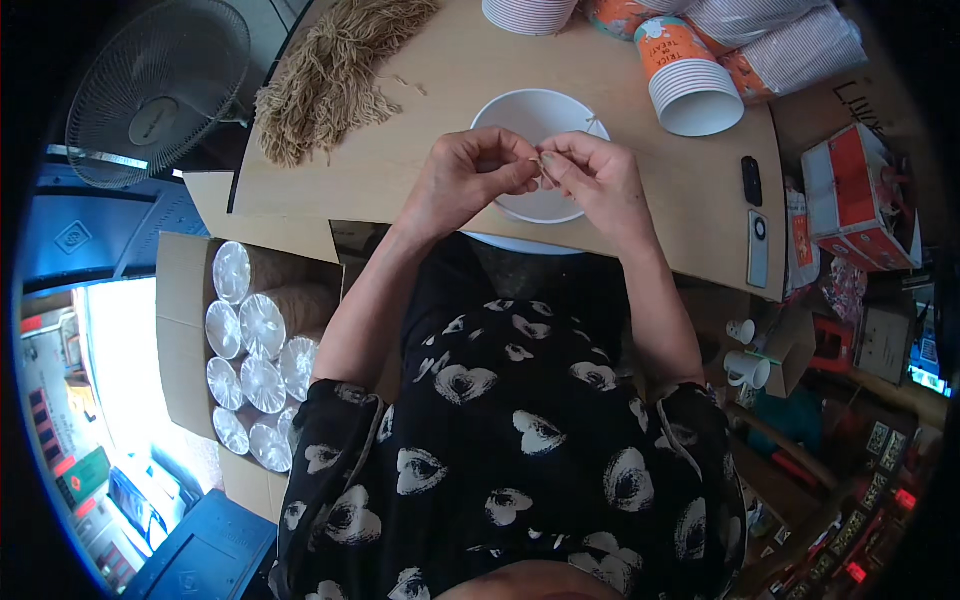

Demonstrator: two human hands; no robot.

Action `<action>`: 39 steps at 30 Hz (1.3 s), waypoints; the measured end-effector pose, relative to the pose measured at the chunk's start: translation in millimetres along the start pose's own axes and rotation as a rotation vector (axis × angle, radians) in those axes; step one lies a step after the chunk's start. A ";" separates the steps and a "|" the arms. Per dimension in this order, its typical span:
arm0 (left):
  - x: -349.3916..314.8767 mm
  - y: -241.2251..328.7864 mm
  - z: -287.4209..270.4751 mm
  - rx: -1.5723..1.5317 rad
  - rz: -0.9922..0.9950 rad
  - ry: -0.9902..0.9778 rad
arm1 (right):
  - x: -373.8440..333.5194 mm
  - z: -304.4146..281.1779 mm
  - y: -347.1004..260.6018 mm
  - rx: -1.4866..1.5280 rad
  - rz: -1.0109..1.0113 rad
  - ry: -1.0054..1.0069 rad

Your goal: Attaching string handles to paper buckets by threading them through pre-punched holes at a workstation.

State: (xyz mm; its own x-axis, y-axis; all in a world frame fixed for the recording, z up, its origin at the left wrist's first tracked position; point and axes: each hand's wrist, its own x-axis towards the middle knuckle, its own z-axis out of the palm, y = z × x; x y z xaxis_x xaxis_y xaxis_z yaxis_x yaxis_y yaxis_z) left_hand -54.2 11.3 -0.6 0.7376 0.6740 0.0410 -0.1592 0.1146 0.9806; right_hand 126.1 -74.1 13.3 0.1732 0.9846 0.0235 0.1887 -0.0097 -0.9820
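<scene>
Both hands meet above a round white tub (540, 108) at the table's near edge. My left hand (468, 178) has its thumb and fingers pinched together. Just beside it, my right hand (598, 180) pinches too, the fingertips almost touching the left ones. Between them shows a short bit of tan twine (541, 167), mostly hidden by the fingers. Another small piece of twine (592, 121) lies at the tub's right rim. A heap of cut tan twine (335, 80) is spread on the table at the far left.
Orange and white paper cups (690, 85) lie stacked at the far right, near wrapped cup stacks (800, 50). A phone-like device (758, 250) and a black object (752, 181) rest by the right edge. Left stand a carton (185, 330) of wrapped stacks and a fan (155, 120).
</scene>
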 end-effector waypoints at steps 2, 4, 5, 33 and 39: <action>-0.2 -0.1 -0.9 -0.027 0.009 0.002 | 0.0 -2.7 -0.4 0.062 -0.001 -0.074; -0.2 0.8 -1.4 -0.021 -0.002 0.010 | 0.7 -5.1 -2.1 0.083 0.016 -0.109; -0.4 0.8 -1.5 -0.023 -0.004 0.009 | 0.9 -6.5 -2.7 0.102 0.031 -0.143; -2.1 4.8 -5.2 -0.028 -0.051 -0.044 | 4.0 -14.2 -1.7 0.124 0.023 -0.202; -5.1 8.9 -4.3 -0.084 -0.091 -0.022 | 3.5 -11.1 1.7 0.192 0.044 -0.141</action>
State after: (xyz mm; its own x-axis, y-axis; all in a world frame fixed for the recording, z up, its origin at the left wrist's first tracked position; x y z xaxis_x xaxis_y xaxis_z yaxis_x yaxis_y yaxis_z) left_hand -62.2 12.0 7.1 0.7655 0.6420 -0.0423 -0.1447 0.2358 0.9610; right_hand 137.7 -72.7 13.8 0.0380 0.9987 -0.0328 -0.0059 -0.0326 -0.9995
